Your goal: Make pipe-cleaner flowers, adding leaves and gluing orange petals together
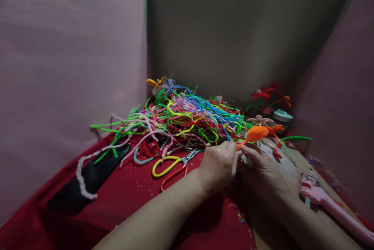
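Note:
My left hand [218,164] and my right hand [261,168] meet above the red cloth [137,191], both pinched on the stem of an orange pipe-cleaner flower [257,133]. The flower's petals rise just beyond my fingertips. A big heap of coloured pipe cleaners [187,119] lies right behind my hands. Scissors with yellow and orange handles [172,164] rest on the cloth just left of my left hand.
A black flat case [90,180] with a white pipe cleaner [83,180] across it lies at the left. A pink glue gun [330,203] sits at the right on a wooden board [289,168]. Finished flowers [264,94] and a teal tape roll [282,116] stand behind. Cardboard [233,28] walls the back.

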`<state>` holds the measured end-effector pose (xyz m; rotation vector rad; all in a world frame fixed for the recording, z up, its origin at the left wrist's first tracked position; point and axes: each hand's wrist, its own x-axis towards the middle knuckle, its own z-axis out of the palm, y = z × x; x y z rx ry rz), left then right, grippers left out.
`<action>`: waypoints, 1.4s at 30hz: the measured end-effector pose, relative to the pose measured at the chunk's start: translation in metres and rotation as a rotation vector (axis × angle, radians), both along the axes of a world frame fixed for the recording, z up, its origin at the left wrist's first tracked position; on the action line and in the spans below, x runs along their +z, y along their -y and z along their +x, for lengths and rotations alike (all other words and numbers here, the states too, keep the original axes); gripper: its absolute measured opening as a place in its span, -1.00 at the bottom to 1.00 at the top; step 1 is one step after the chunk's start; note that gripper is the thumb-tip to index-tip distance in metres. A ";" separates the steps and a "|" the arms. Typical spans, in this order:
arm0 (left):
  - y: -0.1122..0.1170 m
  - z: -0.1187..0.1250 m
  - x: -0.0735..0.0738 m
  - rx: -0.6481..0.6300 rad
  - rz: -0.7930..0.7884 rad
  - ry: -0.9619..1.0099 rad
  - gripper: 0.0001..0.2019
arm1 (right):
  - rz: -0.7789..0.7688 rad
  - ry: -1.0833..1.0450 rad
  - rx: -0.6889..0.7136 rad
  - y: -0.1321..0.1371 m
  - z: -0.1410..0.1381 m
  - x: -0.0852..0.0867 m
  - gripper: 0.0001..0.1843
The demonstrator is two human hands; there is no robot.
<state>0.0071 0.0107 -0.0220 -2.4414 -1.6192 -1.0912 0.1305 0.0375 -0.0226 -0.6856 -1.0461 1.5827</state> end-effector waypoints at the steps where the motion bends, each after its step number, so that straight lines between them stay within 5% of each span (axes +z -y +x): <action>1: 0.000 0.000 -0.001 0.022 0.004 -0.028 -0.76 | 0.007 0.007 -0.003 0.000 -0.001 0.000 -0.93; 8: -0.003 0.000 -0.004 0.076 0.047 -0.049 -0.87 | -0.014 0.040 0.019 0.000 0.000 -0.001 -0.89; 17: 0.000 0.003 0.009 -0.063 -0.043 0.400 -0.81 | 0.012 -0.009 0.029 -0.004 0.004 -0.001 -0.92; 25: -0.002 0.003 0.018 -0.157 -0.298 0.735 -0.79 | -0.017 -0.026 0.067 0.000 0.005 0.008 -0.88; 35: -0.002 0.005 0.025 -0.273 -0.605 1.084 -0.78 | 0.150 -0.026 0.109 -0.006 0.003 0.008 -0.90; 42: -0.003 -0.006 0.024 -0.508 -0.897 1.270 -0.83 | -0.025 -0.133 0.212 -0.006 0.003 0.004 -0.83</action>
